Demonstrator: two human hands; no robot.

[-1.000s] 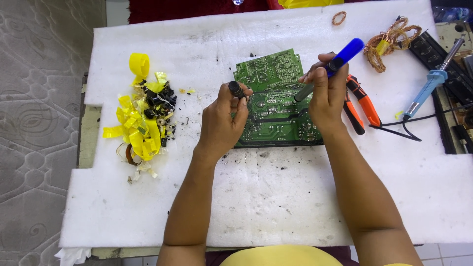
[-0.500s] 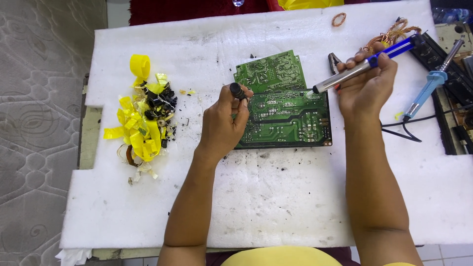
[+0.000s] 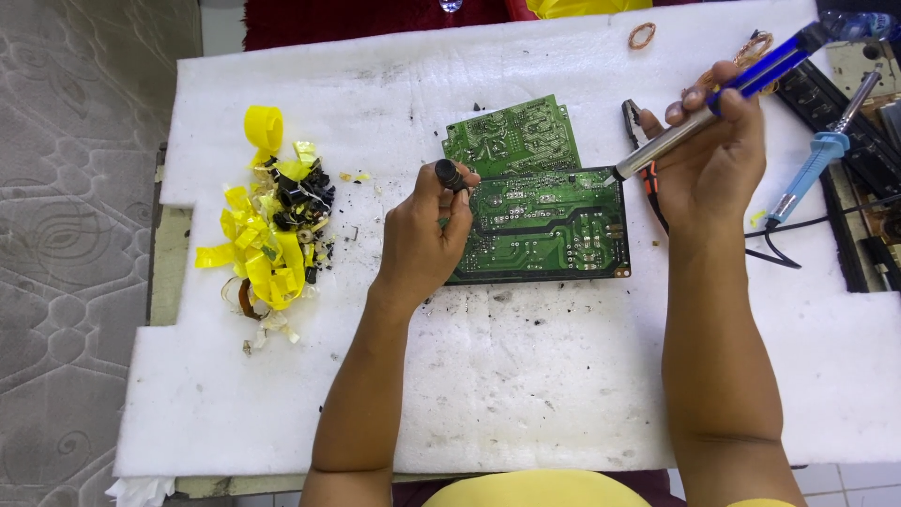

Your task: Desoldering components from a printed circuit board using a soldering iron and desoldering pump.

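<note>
Step in hand, as judged: stripping parts off a circuit board, one part already lifted clear.

Left hand (image 3: 427, 235) closed, fingertips pinching a small black cylindrical component (image 3: 449, 175), held just above the board's left edge; looks like a capacitor, but too small to be sure.

Green circuit board (image 3: 544, 223) lies flat on the white foam sheet (image 3: 526, 394) between the two hands, solder side up, silver traces and joints showing, black specks scattered round it. A second, smaller green board (image 3: 511, 136) sits just beyond it, tilted, edges touching or overlapping.

Right hand (image 3: 709, 160) wrapped round a silver-barrelled tool with blue handle (image 3: 713, 99), tip pointing at the near board's top right corner, just off it.

Next move likely calls for somewhere to drop the pinched part and a steady tip back on a joint.

Left of the left hand, well apart: pile of yellow tape scraps and black parts (image 3: 272, 235). Under the right hand, orange-handled pliers (image 3: 648, 160). Beyond and right of it, blue-handled soldering iron (image 3: 821, 150) with black cord.
</note>
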